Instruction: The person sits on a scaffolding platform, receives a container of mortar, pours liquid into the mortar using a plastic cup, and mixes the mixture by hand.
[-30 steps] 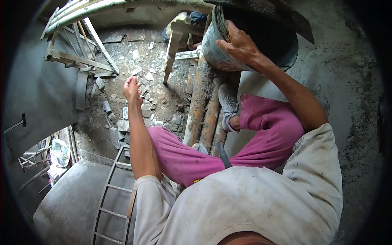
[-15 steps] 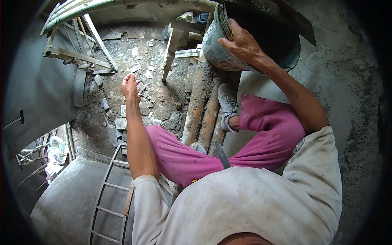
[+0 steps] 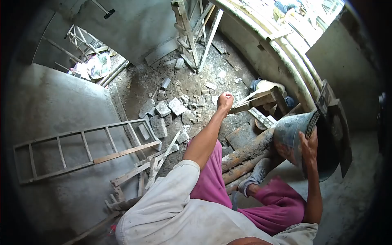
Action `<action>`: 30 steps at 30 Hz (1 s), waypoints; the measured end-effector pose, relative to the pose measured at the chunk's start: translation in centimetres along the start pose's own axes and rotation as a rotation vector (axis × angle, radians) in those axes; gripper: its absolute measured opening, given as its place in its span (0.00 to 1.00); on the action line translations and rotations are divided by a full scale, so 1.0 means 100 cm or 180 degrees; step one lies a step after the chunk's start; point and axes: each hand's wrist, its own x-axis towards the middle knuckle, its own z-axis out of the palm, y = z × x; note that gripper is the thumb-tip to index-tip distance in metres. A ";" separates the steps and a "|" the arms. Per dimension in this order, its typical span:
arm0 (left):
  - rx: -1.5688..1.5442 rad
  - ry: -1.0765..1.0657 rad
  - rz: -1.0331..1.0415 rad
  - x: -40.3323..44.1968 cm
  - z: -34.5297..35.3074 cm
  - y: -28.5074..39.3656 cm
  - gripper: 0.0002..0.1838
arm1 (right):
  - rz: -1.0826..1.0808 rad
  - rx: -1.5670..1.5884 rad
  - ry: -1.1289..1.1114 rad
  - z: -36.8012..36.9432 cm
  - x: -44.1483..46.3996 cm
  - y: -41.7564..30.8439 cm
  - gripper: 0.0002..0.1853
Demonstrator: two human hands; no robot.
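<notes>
My right hand (image 3: 309, 145) is wrapped over the rim of a large mortar-stained bucket (image 3: 290, 132), which tilts on its side with its dark mouth facing right. A thick, crusted stretch of rim shows beside my fingers; the bucket's inside is too dark to make out. My left arm reaches forward over the rubble, and my left hand (image 3: 225, 102) has its fingers curled closed with nothing visible in them. Beneath the bucket run dirt-caked round poles (image 3: 249, 151), with my shoe (image 3: 260, 171) resting by them.
Broken blocks (image 3: 177, 106) and rubble cover the ground ahead. A ladder (image 3: 85, 146) lies at left, near loose timber (image 3: 130, 174). A wooden trestle (image 3: 185, 36) stands at the back. A board (image 3: 341, 136) is beside the bucket. Another person (image 3: 286, 7) shows beyond the opening.
My view has turned to the left, so the bucket and poles now appear lower and farther right. My right hand stays on the bucket rim; my left hand stays closed.
</notes>
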 end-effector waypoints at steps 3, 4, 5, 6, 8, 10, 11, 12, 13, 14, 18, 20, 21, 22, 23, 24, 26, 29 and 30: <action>-0.0091 -0.0027 -0.0021 -0.006 -0.003 0.006 0.11 | 0.0114 0.0058 0.0049 0.001 0.000 -0.001 0.25; -0.0145 -0.0046 0.0017 -0.007 -0.002 0.007 0.11 | 0.0154 0.0043 0.0002 0.000 0.000 -0.002 0.25; -0.0110 -0.0061 0.0002 -0.008 -0.002 0.008 0.12 | 0.0201 0.0028 -0.0041 -0.001 0.000 -0.002 0.25; -0.0058 -0.0072 -0.0001 -0.012 -0.003 0.013 0.12 | 0.0217 -0.0043 -0.0002 0.000 -0.001 -0.002 0.25; -0.0032 -0.0124 -0.0023 -0.013 -0.006 0.014 0.13 | 0.0176 -0.0012 0.0000 0.000 0.000 -0.001 0.24; -0.0077 -0.0050 -0.0018 -0.008 -0.003 0.005 0.10 | 0.0151 0.0115 -0.0032 0.000 -0.001 0.001 0.25; -0.0129 -0.0044 -0.0013 -0.003 -0.001 0.000 0.10 | 0.0181 0.0085 -0.0017 0.000 0.000 -0.001 0.25; -0.0114 -0.0104 0.0093 0.007 0.001 -0.008 0.10 | 0.0096 0.0034 0.0013 0.000 0.000 -0.004 0.26; -0.0279 -0.0145 0.0041 0.007 0.000 -0.006 0.12 | 0.0038 -0.0023 0.0054 0.000 -0.002 -0.005 0.26; -0.0286 -0.0142 0.0298 0.005 -0.001 -0.005 0.12 | 0.0021 0.0057 0.0020 0.000 -0.001 -0.004 0.26; -0.0418 -0.0534 0.0231 0.000 -0.012 0.003 0.12 | -0.0002 -0.0272 0.0182 -0.001 -0.001 0.012 0.26; -0.0412 -0.0516 0.0046 -0.001 -0.013 0.006 0.14 | 0.0135 -0.0336 0.0100 -0.003 0.000 0.006 0.27; -0.0402 -0.0542 -0.0081 -0.003 -0.015 0.010 0.14 | 0.0286 -0.0412 0.0137 -0.003 0.000 0.000 0.27; -0.0389 -0.0562 -0.0124 -0.005 -0.016 0.014 0.14 | 0.0382 -0.0545 0.0124 -0.003 0.000 0.002 0.27; -0.0374 -0.0552 -0.0161 -0.009 -0.017 0.018 0.15 | 0.0462 -0.0658 0.0093 -0.003 0.000 0.005 0.27; -0.0336 -0.0517 -0.0212 -0.012 -0.018 0.021 0.15 | 0.0530 -0.0640 0.0163 -0.003 0.000 0.005 0.27; -0.0257 -0.0606 -0.0232 -0.009 -0.020 0.019 0.14 | 0.0541 -0.0706 0.0068 -0.004 0.000 0.001 0.29; -0.0195 -0.0636 -0.0297 -0.006 -0.022 0.019 0.13 | 0.0549 -0.0661 0.0033 -0.004 0.000 0.001 0.31; -0.0218 -0.0625 -0.0332 -0.008 -0.022 0.022 0.13 | 0.0569 -0.0646 0.0056 -0.004 -0.001 0.000 0.31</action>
